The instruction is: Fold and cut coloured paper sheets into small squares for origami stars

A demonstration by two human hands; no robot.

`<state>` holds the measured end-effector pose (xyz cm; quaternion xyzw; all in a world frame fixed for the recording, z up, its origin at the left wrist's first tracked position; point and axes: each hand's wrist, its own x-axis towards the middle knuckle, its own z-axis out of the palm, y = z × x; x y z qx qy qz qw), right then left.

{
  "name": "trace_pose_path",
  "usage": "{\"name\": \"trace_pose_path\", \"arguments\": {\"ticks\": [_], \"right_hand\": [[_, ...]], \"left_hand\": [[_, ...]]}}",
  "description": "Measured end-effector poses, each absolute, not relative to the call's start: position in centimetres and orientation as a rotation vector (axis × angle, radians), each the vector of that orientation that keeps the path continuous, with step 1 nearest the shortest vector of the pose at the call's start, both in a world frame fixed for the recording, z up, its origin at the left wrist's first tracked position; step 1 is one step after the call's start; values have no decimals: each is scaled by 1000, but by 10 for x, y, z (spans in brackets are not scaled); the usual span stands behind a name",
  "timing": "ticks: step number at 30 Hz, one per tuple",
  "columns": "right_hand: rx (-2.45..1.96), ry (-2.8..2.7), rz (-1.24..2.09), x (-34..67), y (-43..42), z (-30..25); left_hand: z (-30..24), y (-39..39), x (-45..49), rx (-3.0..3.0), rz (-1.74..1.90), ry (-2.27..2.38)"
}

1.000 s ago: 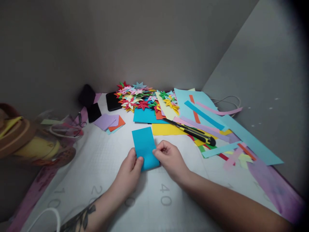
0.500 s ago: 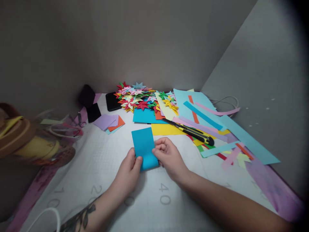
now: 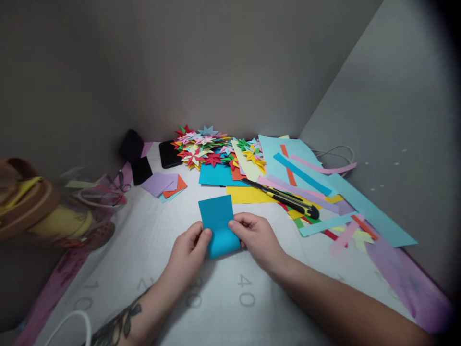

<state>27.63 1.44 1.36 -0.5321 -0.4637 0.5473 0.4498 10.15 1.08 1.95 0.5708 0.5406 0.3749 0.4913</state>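
A blue sheet of paper [image 3: 219, 216] is held up above the white mat, its near end curled over toward the far part. My left hand [image 3: 190, 245] pinches its left edge between thumb and fingers. On the opposite edge my right hand [image 3: 257, 235] is closed too, thumb on top and fingers partly hidden behind the paper. Beyond the hands lie a yellow sheet [image 3: 248, 195] and another blue sheet [image 3: 216, 175]. A yellow-and-black utility knife [image 3: 284, 198] rests to the right of them.
Folded paper stars [image 3: 205, 146] are heaped at the back beside a black phone [image 3: 169, 154]. Small purple squares [image 3: 158, 183] lie at left, near scissors [image 3: 122, 182] and a clear cup [image 3: 68, 221]. Light blue sheets [image 3: 374, 211] and loose paper strips [image 3: 302, 173] cover the right side.
My right hand has shifted slightly toward me and now grips the right edge more firmly. The paper's near end is more rounded, and the sheet sits a little lower in view.
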Motion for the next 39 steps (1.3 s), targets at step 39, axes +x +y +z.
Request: {"name": "trace_pose_path", "arguments": {"ticks": [39], "right_hand": [[-1127, -1008, 1186, 280, 7, 12]], "left_hand": [[28, 4, 96, 1853, 1224, 1210]]}}
